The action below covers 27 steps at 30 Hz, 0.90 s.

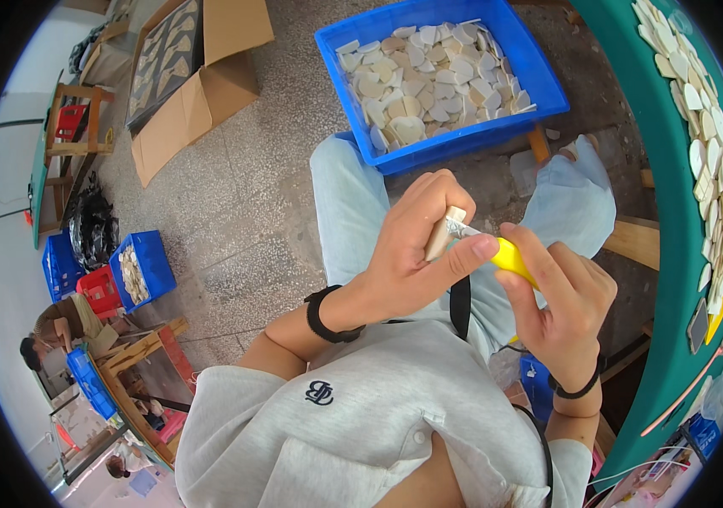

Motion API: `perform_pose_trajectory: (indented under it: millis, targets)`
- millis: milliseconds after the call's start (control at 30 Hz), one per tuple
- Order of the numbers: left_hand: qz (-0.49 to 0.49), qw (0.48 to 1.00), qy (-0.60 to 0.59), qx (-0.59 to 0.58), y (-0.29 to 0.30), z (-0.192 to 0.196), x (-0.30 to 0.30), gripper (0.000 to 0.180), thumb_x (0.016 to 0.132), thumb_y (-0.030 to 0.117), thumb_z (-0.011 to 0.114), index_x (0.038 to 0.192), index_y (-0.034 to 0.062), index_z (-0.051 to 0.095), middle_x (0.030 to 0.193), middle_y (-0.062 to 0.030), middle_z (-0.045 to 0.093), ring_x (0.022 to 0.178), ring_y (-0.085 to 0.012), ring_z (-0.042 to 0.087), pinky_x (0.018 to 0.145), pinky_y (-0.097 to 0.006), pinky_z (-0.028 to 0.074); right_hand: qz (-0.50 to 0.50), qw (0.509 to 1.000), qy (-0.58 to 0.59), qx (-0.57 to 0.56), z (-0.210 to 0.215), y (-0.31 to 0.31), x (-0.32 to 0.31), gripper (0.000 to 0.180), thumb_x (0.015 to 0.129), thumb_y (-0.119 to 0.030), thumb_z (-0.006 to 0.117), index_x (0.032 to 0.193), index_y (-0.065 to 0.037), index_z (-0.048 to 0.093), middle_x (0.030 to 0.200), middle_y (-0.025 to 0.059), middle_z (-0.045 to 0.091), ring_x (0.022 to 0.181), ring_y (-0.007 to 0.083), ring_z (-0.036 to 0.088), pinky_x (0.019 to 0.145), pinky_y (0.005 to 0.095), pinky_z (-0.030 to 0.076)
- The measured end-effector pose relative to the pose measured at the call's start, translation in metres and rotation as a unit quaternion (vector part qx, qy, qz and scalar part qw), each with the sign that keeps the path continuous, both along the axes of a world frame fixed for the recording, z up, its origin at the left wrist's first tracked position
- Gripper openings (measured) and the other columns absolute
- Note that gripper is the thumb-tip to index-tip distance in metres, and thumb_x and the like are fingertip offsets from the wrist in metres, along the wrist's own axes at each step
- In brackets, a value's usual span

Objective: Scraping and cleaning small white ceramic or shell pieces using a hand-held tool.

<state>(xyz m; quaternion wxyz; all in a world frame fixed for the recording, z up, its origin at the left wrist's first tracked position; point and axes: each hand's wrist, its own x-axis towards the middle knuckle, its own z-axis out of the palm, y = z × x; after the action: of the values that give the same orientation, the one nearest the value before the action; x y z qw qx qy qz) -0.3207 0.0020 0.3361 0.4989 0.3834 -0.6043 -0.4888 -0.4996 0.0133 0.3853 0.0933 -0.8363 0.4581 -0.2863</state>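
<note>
At the far left I see one other person (76,320), in brown clothing. Near this person there are two blue bins, one on the left (60,269) and one on the right (159,261), and one red crate (97,290) between them; the right bin contains pale pieces. Next comes one open cardboard box (179,123). Then stands one large blue tub (471,146), with pale pieces inside, too many for me to count. On this side of the tub, the left hand (408,245) pinches one small pale piece (438,240) between the thumb and the bent fingers. One knife (510,258) with a yellow handle has its blade against this piece, and the right hand (560,309) is closed on the handle. At the right, one green counter (666,212) carries a long row of similar pieces (709,148) and one dark flat device (698,327).
</note>
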Motion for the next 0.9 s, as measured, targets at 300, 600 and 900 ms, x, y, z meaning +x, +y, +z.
perform_pose_trajectory:
  millis: [300,600,900]
  targets:
    - [-0.007,1.000,0.019,0.016,0.001,0.000,0.000,0.027,0.086,0.028,0.061,0.081,0.0051,0.047,0.071,-0.0045,0.040,0.065,-0.0167,0.037,0.059,-0.029,0.031,0.000,1.000,0.007,-0.008,-0.001,0.002,0.000,0.035,0.074,-0.026,0.071,0.104,-0.009,0.065,0.053,-0.0007,0.040,0.039,0.0126,0.038,0.036,0.0263,0.028]
    - [0.013,0.999,-0.026,0.036,0.003,-0.001,0.001,0.029,0.086,0.029,0.062,0.078,0.0040,0.049,0.066,-0.0047,0.040,0.062,-0.0165,0.038,0.056,-0.029,0.031,-0.012,0.999,0.031,-0.013,-0.004,0.003,0.001,0.036,0.073,-0.023,0.072,0.105,-0.008,0.064,0.054,-0.0005,0.041,0.039,0.0124,0.039,0.036,0.0257,0.028]
    - [-0.058,0.970,0.163,0.168,-0.007,-0.004,-0.003,0.038,0.091,0.039,0.044,0.073,0.0064,0.047,0.066,-0.0004,0.040,0.062,-0.0111,0.035,0.053,-0.026,0.028,-0.102,0.992,-0.069,0.004,-0.020,-0.011,0.003,0.028,0.078,-0.016,0.069,0.104,-0.005,0.063,0.062,0.0038,0.051,0.046,0.0143,0.045,0.043,0.0241,0.034]
